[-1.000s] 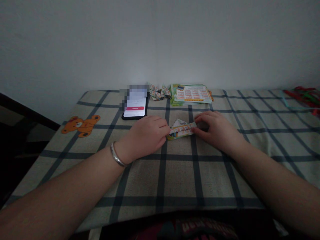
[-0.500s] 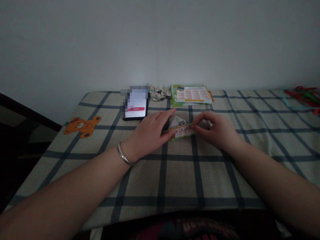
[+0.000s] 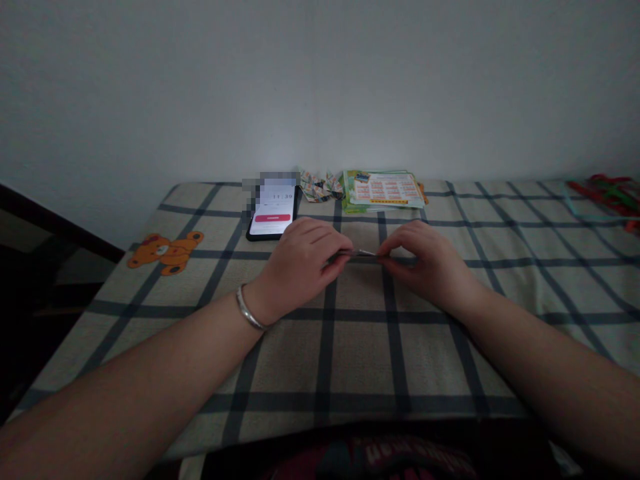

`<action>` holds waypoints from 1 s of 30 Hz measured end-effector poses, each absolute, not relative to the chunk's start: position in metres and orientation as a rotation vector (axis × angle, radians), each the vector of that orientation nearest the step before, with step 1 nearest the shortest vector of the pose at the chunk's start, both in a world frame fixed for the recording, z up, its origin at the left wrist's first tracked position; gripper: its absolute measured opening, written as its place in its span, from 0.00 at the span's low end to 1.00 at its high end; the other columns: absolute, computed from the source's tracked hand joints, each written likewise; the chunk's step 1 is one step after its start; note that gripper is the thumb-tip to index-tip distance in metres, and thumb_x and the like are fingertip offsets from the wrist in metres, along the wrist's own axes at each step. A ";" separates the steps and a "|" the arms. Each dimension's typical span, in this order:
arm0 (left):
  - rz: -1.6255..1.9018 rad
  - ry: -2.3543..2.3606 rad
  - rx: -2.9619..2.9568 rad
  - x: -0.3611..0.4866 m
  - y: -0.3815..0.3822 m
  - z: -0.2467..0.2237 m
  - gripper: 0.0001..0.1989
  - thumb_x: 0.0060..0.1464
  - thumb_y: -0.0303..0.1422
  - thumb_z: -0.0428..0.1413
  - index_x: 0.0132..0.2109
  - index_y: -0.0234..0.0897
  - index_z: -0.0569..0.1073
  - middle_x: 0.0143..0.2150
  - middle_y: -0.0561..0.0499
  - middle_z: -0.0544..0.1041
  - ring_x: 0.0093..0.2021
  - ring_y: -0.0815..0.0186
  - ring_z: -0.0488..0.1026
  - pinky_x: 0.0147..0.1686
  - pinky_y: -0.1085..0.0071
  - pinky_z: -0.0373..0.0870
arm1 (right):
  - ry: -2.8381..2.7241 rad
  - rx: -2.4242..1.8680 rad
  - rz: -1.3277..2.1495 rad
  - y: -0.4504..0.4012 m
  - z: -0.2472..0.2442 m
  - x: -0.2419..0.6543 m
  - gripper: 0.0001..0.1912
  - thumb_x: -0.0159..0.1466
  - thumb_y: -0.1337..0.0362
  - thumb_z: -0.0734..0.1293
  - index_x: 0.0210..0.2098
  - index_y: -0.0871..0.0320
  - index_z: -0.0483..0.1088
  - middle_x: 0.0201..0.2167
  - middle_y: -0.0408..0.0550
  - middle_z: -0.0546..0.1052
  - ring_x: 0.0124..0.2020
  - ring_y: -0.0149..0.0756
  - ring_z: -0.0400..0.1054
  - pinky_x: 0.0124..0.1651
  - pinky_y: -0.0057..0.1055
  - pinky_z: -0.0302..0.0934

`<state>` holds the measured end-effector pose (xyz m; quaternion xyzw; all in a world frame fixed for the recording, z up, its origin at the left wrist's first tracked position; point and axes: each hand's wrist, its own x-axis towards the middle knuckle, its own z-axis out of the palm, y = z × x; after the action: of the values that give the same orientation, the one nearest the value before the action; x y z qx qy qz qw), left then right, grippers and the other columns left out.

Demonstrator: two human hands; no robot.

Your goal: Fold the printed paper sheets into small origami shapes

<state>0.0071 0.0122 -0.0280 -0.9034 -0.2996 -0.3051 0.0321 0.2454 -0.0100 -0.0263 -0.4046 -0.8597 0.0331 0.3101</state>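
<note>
Between my hands a folded piece of printed paper (image 3: 365, 253) is seen nearly edge-on, as a thin line just above the checked cloth. My left hand (image 3: 313, 257), with a silver bangle on its wrist, pinches the paper's left end between thumb and fingers. At the right end, the thumb and fingertips of my right hand (image 3: 423, 257) are closed on the same paper. Its printed face is hidden at this angle.
A lit phone (image 3: 273, 217) lies behind my left hand. Beside it are folded paper pieces (image 3: 320, 187) and a stack of printed cards (image 3: 385, 190) by the wall. An orange bear cutout (image 3: 165, 253) lies left; red and green items (image 3: 607, 197) lie far right.
The folded paper has tilted from showing its printed face to nearly edge-on. My left fingers, spread before, have closed on its left end. The phone screen now shows a timer readout.
</note>
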 end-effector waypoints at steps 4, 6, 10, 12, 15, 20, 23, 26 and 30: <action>-0.895 -0.896 -2.798 0.004 0.014 -0.028 0.05 0.57 0.26 0.56 0.39 0.38 0.76 0.40 0.51 0.78 0.45 0.62 0.71 0.48 0.62 0.65 | -2.345 -1.039 0.127 -0.011 -0.024 0.245 0.04 0.60 0.70 0.67 0.34 0.55 0.71 0.34 0.47 0.76 0.40 0.39 0.68 0.44 0.37 0.62; -0.864 -0.877 -2.774 0.002 0.015 -0.029 0.05 0.56 0.26 0.58 0.37 0.40 0.77 0.40 0.51 0.77 0.43 0.62 0.70 0.46 0.62 0.64 | -2.362 -1.004 0.163 -0.011 -0.025 0.245 0.02 0.61 0.68 0.68 0.34 0.55 0.71 0.36 0.48 0.76 0.41 0.40 0.68 0.44 0.37 0.62; -0.727 -0.806 -2.791 0.000 0.018 -0.032 0.05 0.55 0.25 0.57 0.36 0.39 0.77 0.38 0.51 0.74 0.40 0.63 0.69 0.42 0.65 0.65 | -2.380 -0.974 0.244 -0.009 -0.027 0.246 0.04 0.61 0.64 0.69 0.36 0.55 0.72 0.41 0.50 0.76 0.44 0.41 0.68 0.47 0.39 0.63; -0.689 -0.777 -2.836 -0.001 0.019 -0.033 0.06 0.56 0.24 0.56 0.37 0.38 0.77 0.38 0.50 0.74 0.40 0.64 0.69 0.41 0.66 0.66 | -2.382 -0.995 0.273 -0.008 -0.029 0.246 0.05 0.62 0.64 0.68 0.38 0.56 0.72 0.42 0.50 0.76 0.45 0.41 0.68 0.49 0.40 0.63; -0.656 -0.701 -2.912 -0.002 0.021 -0.035 0.08 0.58 0.25 0.55 0.40 0.39 0.77 0.40 0.49 0.74 0.42 0.63 0.69 0.43 0.66 0.67 | -2.437 -1.012 0.296 -0.008 -0.030 0.245 0.09 0.63 0.64 0.68 0.42 0.57 0.73 0.43 0.50 0.77 0.46 0.41 0.68 0.51 0.40 0.63; -0.585 -0.609 -2.948 -0.004 0.022 -0.034 0.09 0.61 0.31 0.55 0.48 0.38 0.76 0.45 0.49 0.77 0.49 0.61 0.71 0.50 0.64 0.68 | -2.528 -1.008 0.242 -0.006 -0.030 0.245 0.09 0.64 0.63 0.67 0.43 0.56 0.75 0.45 0.51 0.77 0.47 0.41 0.68 0.52 0.41 0.63; -0.545 -0.573 -2.933 -0.004 0.018 -0.029 0.15 0.59 0.41 0.58 0.49 0.37 0.75 0.48 0.48 0.77 0.52 0.58 0.71 0.54 0.58 0.66 | -2.531 -1.017 0.206 -0.005 -0.031 0.246 0.09 0.64 0.63 0.66 0.43 0.57 0.75 0.46 0.51 0.77 0.47 0.42 0.68 0.52 0.41 0.63; -0.528 -0.494 -2.935 -0.002 0.013 -0.026 0.18 0.58 0.45 0.58 0.47 0.37 0.75 0.47 0.48 0.77 0.50 0.58 0.71 0.54 0.57 0.65 | -2.533 -1.024 0.188 -0.005 -0.032 0.247 0.09 0.64 0.66 0.66 0.43 0.57 0.75 0.46 0.50 0.77 0.47 0.41 0.68 0.52 0.41 0.63; -0.532 -0.409 -2.885 -0.001 0.013 -0.027 0.10 0.60 0.39 0.57 0.44 0.38 0.76 0.44 0.50 0.78 0.47 0.60 0.72 0.50 0.59 0.67 | -2.527 -1.017 0.179 -0.005 -0.033 0.247 0.10 0.64 0.68 0.65 0.44 0.57 0.75 0.46 0.51 0.77 0.47 0.41 0.68 0.52 0.41 0.63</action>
<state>-0.0005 0.0131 -0.0267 -0.9701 -0.1376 -0.1790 0.0894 0.2470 -0.0046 -0.0334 -0.3646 -0.9062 0.0643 0.2043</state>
